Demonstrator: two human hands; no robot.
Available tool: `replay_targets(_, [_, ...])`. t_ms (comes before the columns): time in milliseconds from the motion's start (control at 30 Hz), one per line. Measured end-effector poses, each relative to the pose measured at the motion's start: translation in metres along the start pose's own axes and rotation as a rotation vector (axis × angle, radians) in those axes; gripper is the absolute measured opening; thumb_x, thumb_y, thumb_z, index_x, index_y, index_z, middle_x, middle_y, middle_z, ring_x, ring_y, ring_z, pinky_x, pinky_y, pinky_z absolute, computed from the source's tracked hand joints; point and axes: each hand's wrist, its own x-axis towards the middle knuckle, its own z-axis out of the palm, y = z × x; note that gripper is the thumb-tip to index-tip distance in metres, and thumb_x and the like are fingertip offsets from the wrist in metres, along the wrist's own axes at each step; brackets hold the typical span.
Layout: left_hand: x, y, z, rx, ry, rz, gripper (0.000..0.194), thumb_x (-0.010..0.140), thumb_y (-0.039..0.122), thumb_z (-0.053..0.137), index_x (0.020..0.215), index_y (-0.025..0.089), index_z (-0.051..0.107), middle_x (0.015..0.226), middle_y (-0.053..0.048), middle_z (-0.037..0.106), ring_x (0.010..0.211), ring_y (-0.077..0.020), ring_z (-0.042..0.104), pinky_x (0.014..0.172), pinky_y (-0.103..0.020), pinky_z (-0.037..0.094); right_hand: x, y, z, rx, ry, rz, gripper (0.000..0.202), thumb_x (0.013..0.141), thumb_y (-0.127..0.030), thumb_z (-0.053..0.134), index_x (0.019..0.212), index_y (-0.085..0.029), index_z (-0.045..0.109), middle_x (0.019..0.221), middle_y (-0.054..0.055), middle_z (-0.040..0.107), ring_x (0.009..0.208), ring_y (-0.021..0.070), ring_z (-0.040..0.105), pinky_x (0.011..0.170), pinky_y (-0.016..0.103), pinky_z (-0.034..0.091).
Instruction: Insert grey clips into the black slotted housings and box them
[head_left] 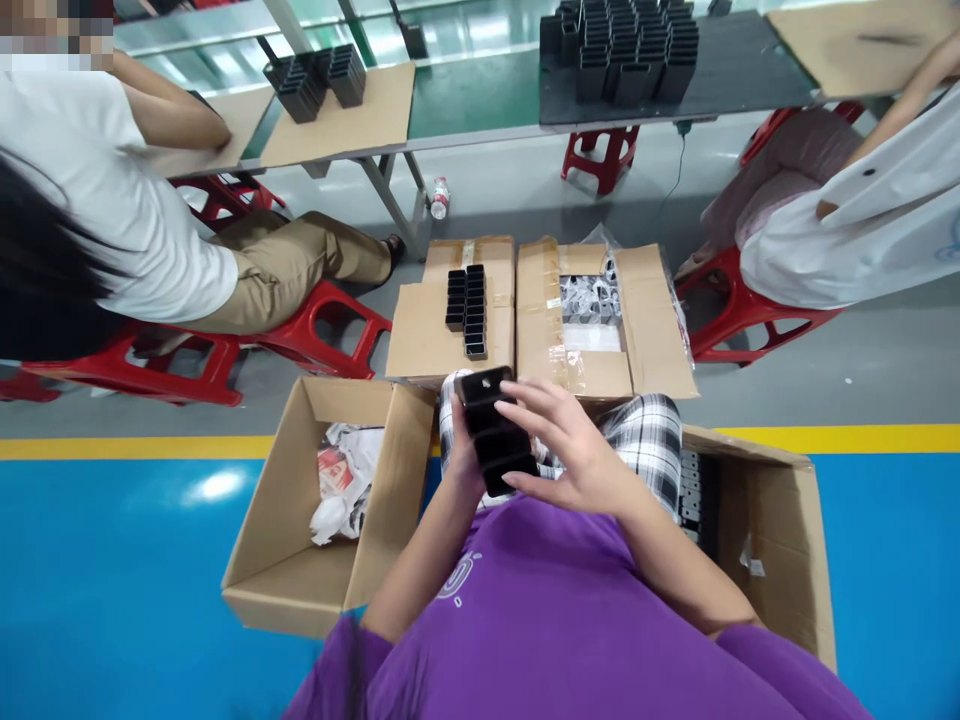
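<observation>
Several black box-shaped parts (495, 432) are held in a row above the lap. My left hand (465, 455) is closed round their left side. On their right side, my right hand (574, 445) touches them with its fingers spread and the fingertips on the black surface. Just ahead, a group of similar black parts (474, 310) stands on a closed-topped carton (416, 325). Beside it, an open carton (536, 320) holds parts in clear wrapping (591, 298).
At the left is an open box (292, 575) with crumpled wrapping; at the right, another box (780, 530) holds dark parts. A long bench (480, 100) bears black stacks. People sit on red stools (739, 310) on both sides. A bottle (440, 198) stands on the floor.
</observation>
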Motion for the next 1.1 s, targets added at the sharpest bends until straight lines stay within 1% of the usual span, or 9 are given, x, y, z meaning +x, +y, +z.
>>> replay_targets(67, [0.005,-0.002,-0.007,-0.058,0.007,-0.08,0.074,0.096,0.071,0.025,0.113,0.013,0.068,0.112,-0.012,0.073,0.122,-0.0315,0.062,0.103,-0.051,0.049,-0.002,0.011,0.011,-0.086,-0.146,0.056,0.072,0.093,-0.031,0.061,0.155,-0.024,0.026,0.151,0.013,0.048,0.144,0.0287,0.038,0.119,0.055,0.029])
replay_targets(200, [0.015,-0.021,-0.035,-0.069,0.045,-0.167,0.074,0.09,0.077,0.036,0.107,0.013,0.07,0.111,-0.014,0.074,0.124,-0.0338,0.061,0.106,-0.05,0.048,-0.001,0.035,0.041,-0.144,-0.33,0.151,0.076,0.084,-0.025,0.068,0.151,-0.016,0.034,0.145,0.017,0.052,0.137,0.033,0.042,0.112,0.053,0.034])
replay_targets(300, [0.029,-0.038,-0.061,0.114,0.144,-0.038,0.071,0.087,0.078,0.041,0.102,0.015,0.072,0.109,-0.013,0.074,0.121,-0.034,0.063,0.103,-0.049,0.051,0.004,0.054,0.064,-0.097,-0.396,0.155,0.073,0.077,-0.027,0.073,0.143,-0.013,0.043,0.138,0.018,0.056,0.129,0.0332,0.046,0.108,0.051,0.035])
replay_targets(400, [0.04,-0.051,-0.087,0.24,0.25,0.103,0.074,0.089,0.077,0.032,0.11,0.016,0.069,0.112,-0.014,0.073,0.118,-0.0334,0.064,0.099,-0.051,0.054,0.017,0.081,0.085,-0.043,-0.428,0.148,0.071,0.072,-0.03,0.077,0.135,-0.013,0.049,0.132,0.015,0.059,0.123,0.0315,0.048,0.104,0.047,0.036])
replay_targets(533, [0.035,-0.07,-0.115,0.431,0.388,0.29,0.065,0.092,0.071,0.034,0.125,0.02,0.06,0.128,-0.014,0.065,0.123,-0.0299,0.06,0.103,-0.052,0.051,0.057,0.134,0.11,-0.114,-0.429,0.225,0.07,0.069,-0.031,0.078,0.132,-0.015,0.051,0.131,0.013,0.061,0.119,0.0294,0.049,0.101,0.042,0.036])
replay_targets(667, [0.029,-0.089,-0.126,0.718,0.337,0.456,0.044,0.086,0.058,0.06,0.108,0.022,0.07,0.117,-0.011,0.07,0.119,-0.0295,0.061,0.112,-0.054,0.041,0.119,0.192,0.15,-0.262,-0.429,0.338,0.068,0.075,-0.033,0.073,0.135,-0.012,0.049,0.133,0.017,0.058,0.12,0.0327,0.046,0.099,0.044,0.036])
replay_targets(800, [0.042,-0.094,-0.131,0.941,0.301,0.558,0.029,0.092,0.039,0.053,0.111,0.021,0.068,0.112,-0.011,0.072,0.113,-0.0277,0.064,0.104,-0.052,0.048,0.167,0.233,0.208,-0.348,-0.509,0.367,0.067,0.078,-0.031,0.071,0.137,-0.008,0.048,0.133,0.019,0.057,0.12,0.0335,0.044,0.1,0.045,0.034])
replay_targets(933, [0.049,-0.09,-0.138,1.089,0.307,0.625,0.025,0.095,0.029,0.049,0.112,0.02,0.064,0.109,-0.011,0.072,0.107,-0.0259,0.066,0.096,-0.047,0.053,0.177,0.252,0.251,-0.428,-0.633,0.372,0.063,0.076,-0.028,0.076,0.131,-0.008,0.053,0.129,0.017,0.059,0.122,0.0319,0.045,0.102,0.043,0.034])
replay_targets(1100, [0.047,-0.087,-0.143,1.17,0.32,0.665,0.022,0.096,0.023,0.046,0.111,0.02,0.061,0.105,-0.009,0.072,0.102,-0.0241,0.067,0.091,-0.043,0.056,0.164,0.263,0.267,-0.531,-0.699,0.433,0.056,0.084,-0.031,0.071,0.134,-0.013,0.051,0.133,0.015,0.054,0.126,0.0314,0.045,0.104,0.046,0.034])
